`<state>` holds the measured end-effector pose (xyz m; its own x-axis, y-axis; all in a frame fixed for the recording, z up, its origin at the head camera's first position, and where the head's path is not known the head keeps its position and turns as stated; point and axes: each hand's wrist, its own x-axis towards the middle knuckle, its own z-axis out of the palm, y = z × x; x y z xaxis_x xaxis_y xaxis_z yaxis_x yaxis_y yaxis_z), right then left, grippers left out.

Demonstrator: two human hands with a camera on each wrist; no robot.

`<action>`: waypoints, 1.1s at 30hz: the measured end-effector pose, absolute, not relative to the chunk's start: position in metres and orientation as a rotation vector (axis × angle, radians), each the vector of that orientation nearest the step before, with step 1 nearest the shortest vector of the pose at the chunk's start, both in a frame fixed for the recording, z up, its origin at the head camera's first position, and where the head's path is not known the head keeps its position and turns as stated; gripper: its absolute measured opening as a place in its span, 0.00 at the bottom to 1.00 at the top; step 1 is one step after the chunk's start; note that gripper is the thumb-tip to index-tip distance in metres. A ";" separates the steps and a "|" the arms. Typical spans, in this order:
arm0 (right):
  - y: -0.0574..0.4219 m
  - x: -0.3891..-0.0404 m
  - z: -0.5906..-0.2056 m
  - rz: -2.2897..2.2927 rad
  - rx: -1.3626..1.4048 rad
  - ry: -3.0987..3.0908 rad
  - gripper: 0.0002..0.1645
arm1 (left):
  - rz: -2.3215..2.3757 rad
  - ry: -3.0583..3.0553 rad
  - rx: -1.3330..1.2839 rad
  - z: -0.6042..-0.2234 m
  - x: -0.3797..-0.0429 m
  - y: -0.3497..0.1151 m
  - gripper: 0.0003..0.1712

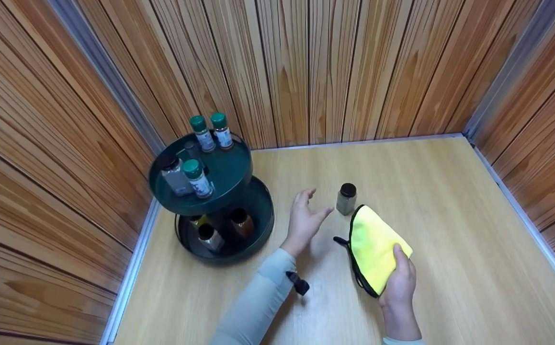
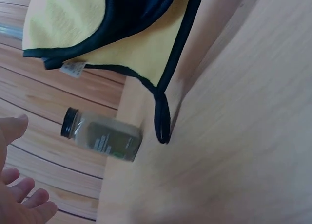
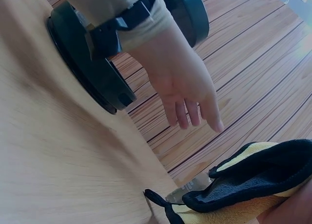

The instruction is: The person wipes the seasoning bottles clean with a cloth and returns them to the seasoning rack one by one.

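Note:
My left hand (image 1: 303,221) is held over the table with thumb and fingers spread, nothing between them. Just to its right a spice jar (image 1: 346,199) with a black lid stands upright on the table; in the left wrist view the jar (image 2: 107,136) shows a label and greenish-brown contents. My right hand (image 1: 400,280) grips a folded yellow cloth (image 1: 375,249) by its right edge, thumb on top. The cloth has black trim and a hanging loop (image 2: 162,118), and a dark inner side shows in its fold (image 3: 258,177). It overlaps the jar's base in the head view.
A dark green two-tier round rack (image 1: 232,191) stands at the left. Its upper tier bears green-capped jars (image 1: 200,179) and a dark-lidded jar (image 1: 176,178); several more jars (image 1: 210,238) sit on the lower tier. Wood-panelled walls (image 1: 306,72) enclose the table (image 1: 449,215) on three sides.

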<state>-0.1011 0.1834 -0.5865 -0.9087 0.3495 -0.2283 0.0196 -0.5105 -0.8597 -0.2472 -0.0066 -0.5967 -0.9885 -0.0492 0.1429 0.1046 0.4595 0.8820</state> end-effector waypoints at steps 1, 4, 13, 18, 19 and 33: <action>0.184 -0.101 -0.587 2.507 -0.562 -1.448 0.26 | -1.563 -2.554 -0.058 -0.598 -0.249 -0.004 0.39; 0.185 -0.100 -0.587 2.513 -0.558 -1.460 0.27 | -1.562 -2.564 -0.091 -0.603 -0.252 0.003 0.41; 0.189 -0.100 -0.588 2.523 -0.535 -1.423 0.26 | -1.480 -2.657 -0.180 -0.613 -0.266 0.027 0.47; 0.188 -0.101 -0.587 2.524 -0.549 -1.417 0.26 | -1.460 -2.717 -0.194 -0.615 -0.274 0.036 0.49; 0.187 -0.101 -0.588 2.522 -0.549 -1.423 0.26 | -1.461 -2.727 -0.195 -0.615 -0.275 0.038 0.49; 0.186 -0.101 -0.589 2.505 -0.604 -1.430 0.26 | -1.559 -2.753 -0.115 -0.623 -0.294 0.054 0.46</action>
<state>-0.1013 0.1858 -0.5887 -0.8980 0.3610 -0.2515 0.0330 -0.5148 -0.8567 -0.2938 0.0535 -0.6234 -0.9970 0.0755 0.0146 0.0513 0.5124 0.8572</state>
